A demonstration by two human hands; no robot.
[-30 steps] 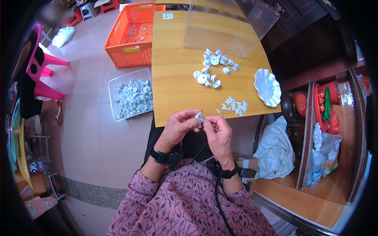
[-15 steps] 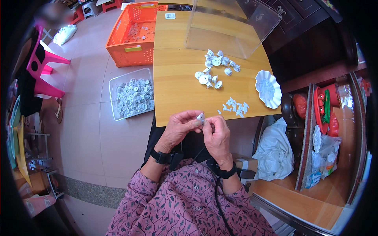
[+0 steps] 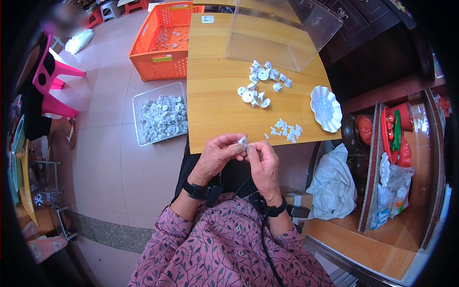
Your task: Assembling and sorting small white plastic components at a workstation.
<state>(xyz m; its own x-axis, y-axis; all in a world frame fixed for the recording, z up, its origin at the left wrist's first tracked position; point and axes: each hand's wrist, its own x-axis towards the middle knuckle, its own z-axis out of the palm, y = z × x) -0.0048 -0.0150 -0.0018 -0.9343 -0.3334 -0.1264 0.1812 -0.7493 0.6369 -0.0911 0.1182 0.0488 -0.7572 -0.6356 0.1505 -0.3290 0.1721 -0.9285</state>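
Observation:
Just off the table's front edge, my left hand [image 3: 219, 154] pinches a small white plastic part [image 3: 243, 142] between thumb and fingers. My right hand [image 3: 263, 165] is closed against the same part from the right, its thumb and forefinger pressed together; whether a smaller piece sits between them is hidden. Ahead on the wooden table [image 3: 215, 95] lies a cluster of round white plastic parts [image 3: 263, 75]. Nearer to my right hand is a scatter of small white plastic pieces [image 3: 286, 129]. A scalloped white dish [image 3: 336, 123] holds tiny clear pieces at the right edge.
Left of the table, a clear bin [image 3: 139, 131] full of white parts is on the floor, with an orange crate [image 3: 143, 64] behind it. A clear plastic box [image 3: 258, 48] occupies the table's far side. White bag [image 3: 334, 184] and shelves are at right; a person sits far left.
My fingers have shifted slightly around the small white part, and my right hand has turned a little against it. The things on the table have not moved.

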